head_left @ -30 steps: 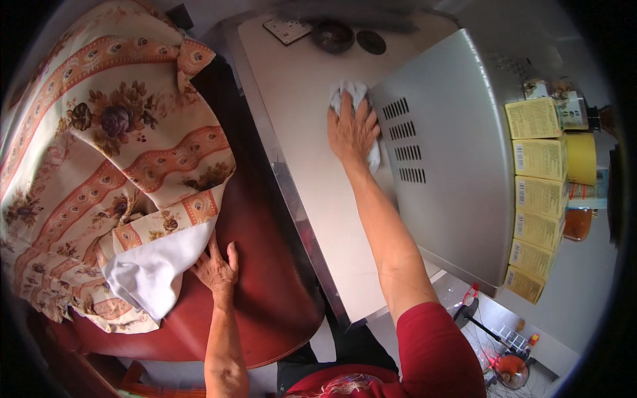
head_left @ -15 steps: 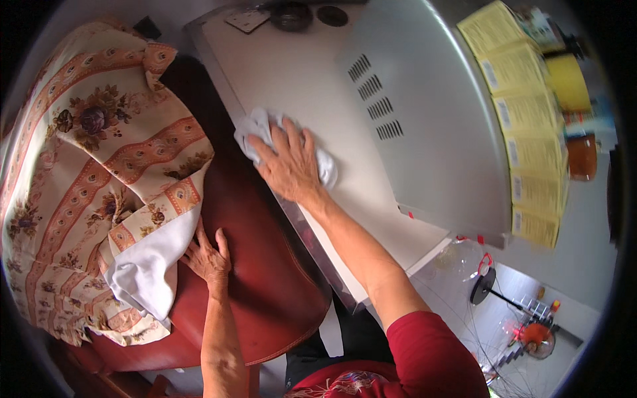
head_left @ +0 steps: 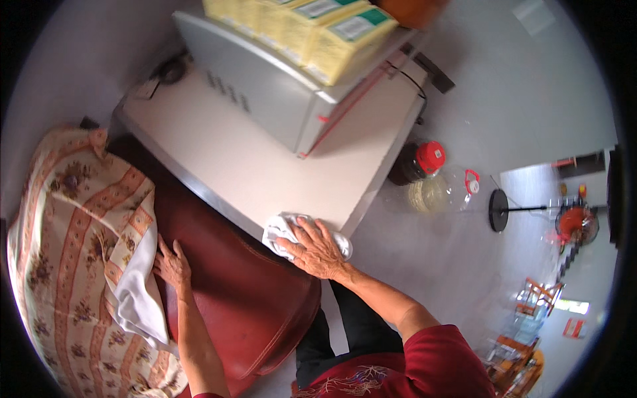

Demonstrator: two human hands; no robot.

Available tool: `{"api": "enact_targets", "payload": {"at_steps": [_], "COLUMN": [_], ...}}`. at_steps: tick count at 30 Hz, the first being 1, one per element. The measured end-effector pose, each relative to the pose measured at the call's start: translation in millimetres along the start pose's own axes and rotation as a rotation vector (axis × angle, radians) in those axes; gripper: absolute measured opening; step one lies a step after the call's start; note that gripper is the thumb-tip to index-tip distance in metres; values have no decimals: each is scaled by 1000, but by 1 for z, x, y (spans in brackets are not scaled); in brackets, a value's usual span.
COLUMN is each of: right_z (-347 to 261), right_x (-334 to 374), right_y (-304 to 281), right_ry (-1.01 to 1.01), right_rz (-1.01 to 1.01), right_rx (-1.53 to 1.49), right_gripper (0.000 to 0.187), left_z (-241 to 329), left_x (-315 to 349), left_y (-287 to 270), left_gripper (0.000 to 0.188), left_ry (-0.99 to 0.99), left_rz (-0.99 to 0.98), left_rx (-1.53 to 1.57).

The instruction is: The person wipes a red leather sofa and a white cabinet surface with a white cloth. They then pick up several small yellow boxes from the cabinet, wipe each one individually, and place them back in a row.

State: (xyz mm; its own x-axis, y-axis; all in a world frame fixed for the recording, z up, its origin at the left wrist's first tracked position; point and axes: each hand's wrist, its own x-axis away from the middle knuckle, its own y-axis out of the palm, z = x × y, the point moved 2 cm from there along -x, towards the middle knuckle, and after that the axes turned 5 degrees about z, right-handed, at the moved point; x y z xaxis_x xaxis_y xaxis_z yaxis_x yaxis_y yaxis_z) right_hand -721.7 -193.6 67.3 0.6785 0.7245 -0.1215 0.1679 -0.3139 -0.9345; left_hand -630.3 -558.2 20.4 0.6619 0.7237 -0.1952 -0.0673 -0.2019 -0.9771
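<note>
A crumpled white cloth [head_left: 276, 236] lies at the near corner of the white tabletop [head_left: 199, 152]. My right hand [head_left: 320, 253] presses down on it, fingers over the cloth and bunching it. Toward the left, my left hand [head_left: 174, 266] rests on the dark red leather seat [head_left: 229, 292] with its fingers apart. Its fingertips touch the edge of a floral, striped fabric cover [head_left: 73, 245], where the white underside [head_left: 138, 298] is folded out. The left hand grips nothing that I can see.
A grey metal box [head_left: 255, 86] with vent slots stands on the table, carrying several yellow cartons [head_left: 312, 36]. Beyond the table's right edge are a dark jar with a red lid [head_left: 430, 158] and a clear jug [head_left: 441, 189]. A black round-based stand [head_left: 499, 211] is farther right.
My right hand has slid the cloth along the tabletop from its left edge to the near corner. My left hand stays by the fabric's edge. The head view has swung to the right.
</note>
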Motion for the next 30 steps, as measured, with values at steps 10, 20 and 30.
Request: {"api": "enact_targets", "payload": {"at_steps": [10,20,30], "right_z": [88,235,397], "right_x": [-18,-61,-105], "right_y": [-19,-54,-95], "right_ry": [133,256,459], "right_rz": [76,251,342], "right_rx": [70,86,144], "right_gripper": [61,55,46], "left_z": [205,333,349], "left_x": [77,106,106], "left_y": [-62,-31,-44], "left_gripper": [57,72,73], "left_ry": [98,-269,-244], "left_rz": [138,-144,-115], "left_rx": [604,336,145]}}
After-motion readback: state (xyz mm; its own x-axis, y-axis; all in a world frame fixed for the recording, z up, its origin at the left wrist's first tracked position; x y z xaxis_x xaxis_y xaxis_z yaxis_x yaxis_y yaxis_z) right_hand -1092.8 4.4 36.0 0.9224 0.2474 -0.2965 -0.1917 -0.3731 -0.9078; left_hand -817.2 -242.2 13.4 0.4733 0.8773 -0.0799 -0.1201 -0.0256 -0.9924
